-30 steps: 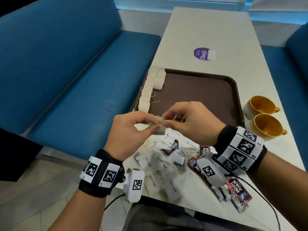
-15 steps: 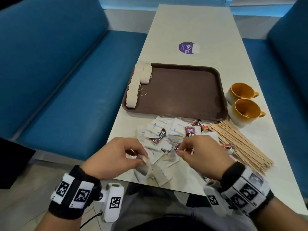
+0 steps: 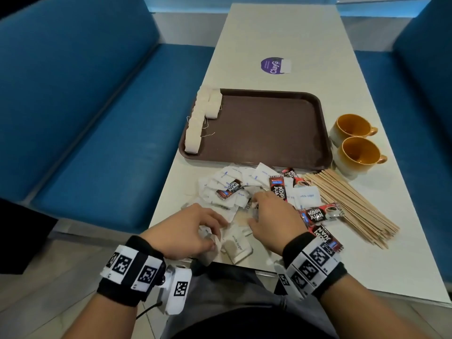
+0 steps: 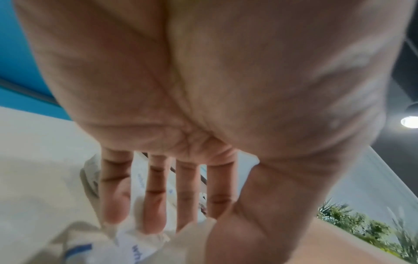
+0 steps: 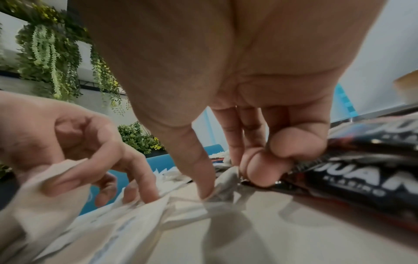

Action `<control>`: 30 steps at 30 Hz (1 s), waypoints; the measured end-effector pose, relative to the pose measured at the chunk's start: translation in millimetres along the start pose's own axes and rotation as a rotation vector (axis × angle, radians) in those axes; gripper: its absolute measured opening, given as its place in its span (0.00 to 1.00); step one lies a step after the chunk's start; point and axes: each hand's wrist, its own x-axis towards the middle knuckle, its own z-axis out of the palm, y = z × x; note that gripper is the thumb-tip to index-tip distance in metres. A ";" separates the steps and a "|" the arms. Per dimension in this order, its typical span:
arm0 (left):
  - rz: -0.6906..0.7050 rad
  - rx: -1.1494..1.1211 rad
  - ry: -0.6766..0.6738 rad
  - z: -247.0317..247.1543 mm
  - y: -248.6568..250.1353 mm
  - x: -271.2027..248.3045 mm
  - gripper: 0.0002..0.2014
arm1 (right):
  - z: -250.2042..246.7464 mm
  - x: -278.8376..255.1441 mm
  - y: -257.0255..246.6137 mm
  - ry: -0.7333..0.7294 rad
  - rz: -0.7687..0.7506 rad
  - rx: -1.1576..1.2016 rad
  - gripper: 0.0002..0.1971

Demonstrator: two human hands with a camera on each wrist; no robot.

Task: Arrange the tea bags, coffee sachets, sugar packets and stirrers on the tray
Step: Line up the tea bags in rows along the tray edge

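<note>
Labels: sachets (image 3: 277,192) read "KOPI JUAN", packets (image 3: 238,242) "white sugar", sticker (image 3: 275,66) "ClayG" | your left hand (image 3: 193,232) pinches a crumpled packet; right hand (image 3: 271,221) pinches a paper scrap, kind unreadable | tea bags (image 3: 199,121) on tray (image 3: 269,128); stirrers (image 3: 349,206) on table.

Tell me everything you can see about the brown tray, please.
The tray is dark brown, rectangular, with rounded corners and a low raised rim; it looks like plastic. It lies flat on the table, beyond the loose packets. White tea bags lie in rows along its left edge; the rest is bare. No hand touches it.
</note>
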 end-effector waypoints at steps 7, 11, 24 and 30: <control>0.038 -0.095 0.188 8.6 -8.4 3.0 0.09 | -4.3 1.1 8.2 0.016 0.025 0.053 0.14; 0.008 -0.251 0.347 8.1 -5.9 0.6 0.11 | -6.7 0.9 15.1 0.033 0.005 0.109 0.06; 0.447 -0.508 0.499 -7.6 32.8 18.1 0.06 | -50.1 -22.2 12.7 0.177 -0.106 1.006 0.09; 0.407 -0.552 0.596 -1.9 41.7 31.6 0.08 | -48.3 -18.0 7.8 0.153 -0.116 0.973 0.09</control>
